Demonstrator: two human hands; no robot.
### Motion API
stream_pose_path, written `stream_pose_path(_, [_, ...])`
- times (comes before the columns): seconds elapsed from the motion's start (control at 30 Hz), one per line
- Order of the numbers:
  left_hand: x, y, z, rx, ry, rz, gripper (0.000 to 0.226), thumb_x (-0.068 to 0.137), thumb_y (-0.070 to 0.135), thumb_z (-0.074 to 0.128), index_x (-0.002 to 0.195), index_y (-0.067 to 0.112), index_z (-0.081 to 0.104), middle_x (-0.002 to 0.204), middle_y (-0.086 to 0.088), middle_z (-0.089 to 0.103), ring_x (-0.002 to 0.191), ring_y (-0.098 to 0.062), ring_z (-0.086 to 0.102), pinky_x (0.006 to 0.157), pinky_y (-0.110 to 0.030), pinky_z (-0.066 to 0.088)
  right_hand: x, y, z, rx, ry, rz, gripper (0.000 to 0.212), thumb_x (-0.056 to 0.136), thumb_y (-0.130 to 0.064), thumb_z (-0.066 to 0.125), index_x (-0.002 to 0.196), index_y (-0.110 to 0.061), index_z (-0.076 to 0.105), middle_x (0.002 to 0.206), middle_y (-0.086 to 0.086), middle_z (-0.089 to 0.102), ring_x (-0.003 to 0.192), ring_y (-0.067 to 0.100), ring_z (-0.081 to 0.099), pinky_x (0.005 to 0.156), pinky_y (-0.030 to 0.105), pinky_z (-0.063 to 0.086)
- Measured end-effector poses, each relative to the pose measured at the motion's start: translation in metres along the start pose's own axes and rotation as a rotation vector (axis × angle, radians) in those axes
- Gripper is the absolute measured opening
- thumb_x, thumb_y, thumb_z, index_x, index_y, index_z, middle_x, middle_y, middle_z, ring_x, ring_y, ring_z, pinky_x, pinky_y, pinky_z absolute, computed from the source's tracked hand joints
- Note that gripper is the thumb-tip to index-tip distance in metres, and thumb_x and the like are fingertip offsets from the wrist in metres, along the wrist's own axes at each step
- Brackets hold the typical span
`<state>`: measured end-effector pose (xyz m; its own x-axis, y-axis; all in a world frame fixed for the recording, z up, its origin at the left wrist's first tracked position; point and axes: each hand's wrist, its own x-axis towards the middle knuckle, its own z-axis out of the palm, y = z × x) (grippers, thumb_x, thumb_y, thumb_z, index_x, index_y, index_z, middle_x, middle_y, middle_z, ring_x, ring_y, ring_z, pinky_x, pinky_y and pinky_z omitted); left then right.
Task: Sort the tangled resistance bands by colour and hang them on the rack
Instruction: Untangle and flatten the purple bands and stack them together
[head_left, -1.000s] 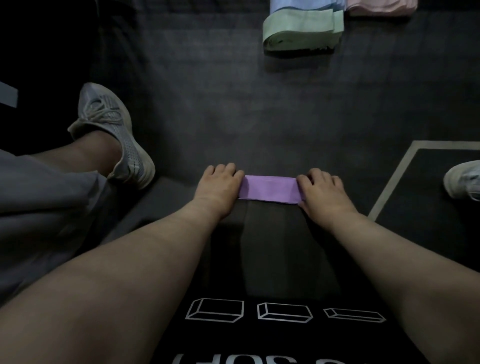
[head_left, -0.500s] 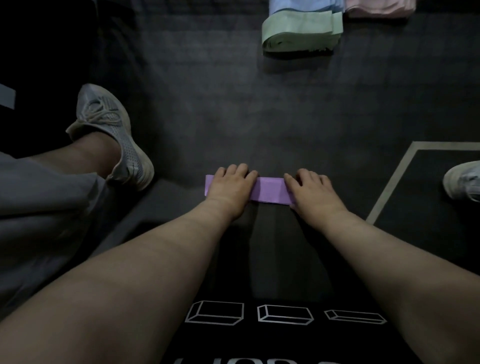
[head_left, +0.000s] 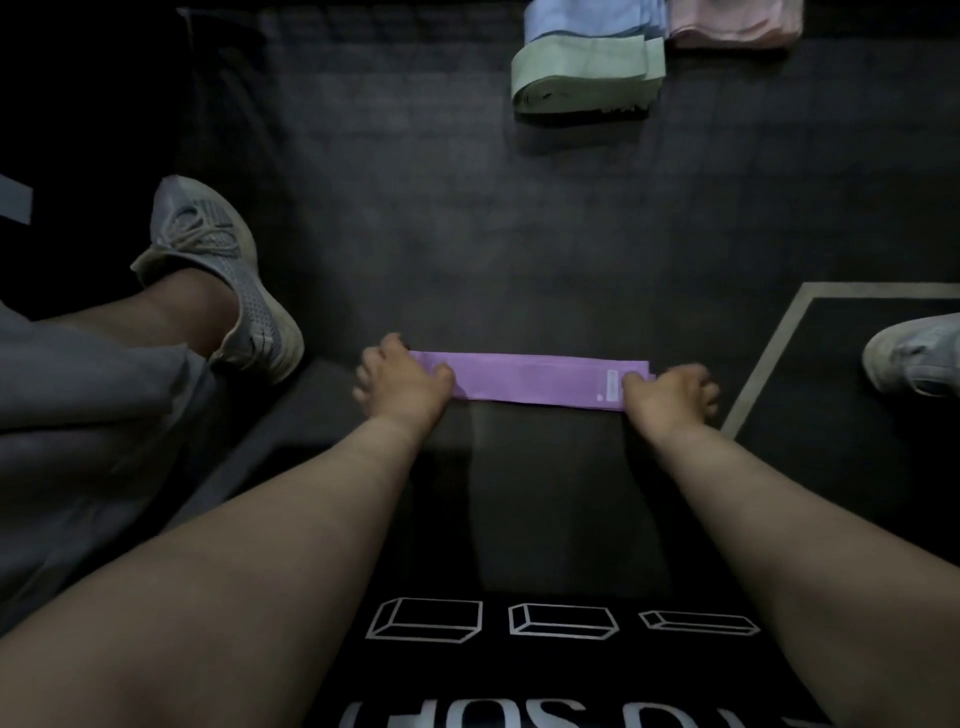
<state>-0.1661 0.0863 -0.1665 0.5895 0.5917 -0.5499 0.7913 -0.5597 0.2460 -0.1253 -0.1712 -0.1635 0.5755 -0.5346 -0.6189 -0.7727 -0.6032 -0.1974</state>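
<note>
A purple resistance band (head_left: 530, 382) lies flat and stretched out along the far edge of a black box, with a small label near its right end. My left hand (head_left: 400, 382) grips its left end with curled fingers. My right hand (head_left: 672, 389) grips its right end the same way. On the dark floor at the top lie folded bands: a green stack (head_left: 587, 78), a blue stack (head_left: 587, 18) behind it and a pink stack (head_left: 732, 21) to the right. No rack is in view.
A black box (head_left: 545, 519) with white box drawings and lettering sits under my forearms. My left leg and grey shoe (head_left: 218, 275) lie at the left. Another pale shoe (head_left: 914, 353) shows at the right edge, inside a floor area outlined by a pale line (head_left: 769, 353).
My hands have moved apart from the middle of the purple band to its two ends, and the band now lies drawn out much longer between them.
</note>
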Motion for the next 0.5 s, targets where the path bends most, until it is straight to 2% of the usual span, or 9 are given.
stream_pose_path(0.03, [0.003,-0.004,0.001,-0.082,-0.033,-0.079,0.071,0.084,0.046,0.069,0.143,0.016,0.042,0.145,-0.013,0.042,0.135,-0.035,0.041,0.115,-0.044,0.032,0.001,0.002,0.001,0.016,-0.04,0.066,0.077,0.089,-0.035,0.067,0.147,-0.001,0.029,0.152,0.021,0.031,0.137,0.042,0.036,0.111,0.044,0.033])
stream_pose_path(0.1, [0.006,-0.009,0.003,-0.217,-0.082,-0.16,0.064,0.082,0.044,0.073,0.134,0.015,0.05,0.139,-0.013,0.049,0.128,-0.034,0.05,0.111,-0.044,0.04,0.007,0.007,0.006,0.016,-0.076,0.092,0.078,0.089,-0.031,0.068,0.148,0.0,0.029,0.152,0.021,0.035,0.135,0.042,0.042,0.11,0.043,0.037])
stream_pose_path(0.23, [0.008,-0.006,0.007,-0.371,-0.093,-0.215,0.044,0.084,0.027,0.075,0.122,0.011,0.058,0.13,-0.014,0.058,0.112,-0.031,0.062,0.103,-0.037,0.049,0.014,0.009,0.012,0.031,-0.081,0.06,0.063,0.089,-0.025,0.069,0.14,-0.002,0.042,0.143,0.022,0.048,0.127,0.042,0.051,0.106,0.045,0.046])
stream_pose_path(0.4, [0.015,-0.004,0.008,-0.516,-0.121,-0.282,0.029,0.087,0.009,0.07,0.115,0.003,0.068,0.108,-0.013,0.07,0.093,-0.028,0.066,0.09,-0.034,0.056,0.021,0.013,0.014,0.09,-0.09,0.062,0.049,0.086,-0.033,0.071,0.125,-0.007,0.06,0.124,0.017,0.063,0.109,0.038,0.063,0.095,0.045,0.054])
stream_pose_path(0.5, [0.015,-0.003,0.006,-0.524,-0.125,-0.306,0.021,0.087,0.006,0.071,0.108,0.004,0.07,0.102,-0.014,0.069,0.093,-0.028,0.067,0.092,-0.038,0.057,0.02,0.014,0.011,0.087,-0.087,0.017,0.038,0.085,-0.034,0.071,0.114,-0.01,0.068,0.115,0.015,0.067,0.102,0.036,0.065,0.092,0.044,0.055])
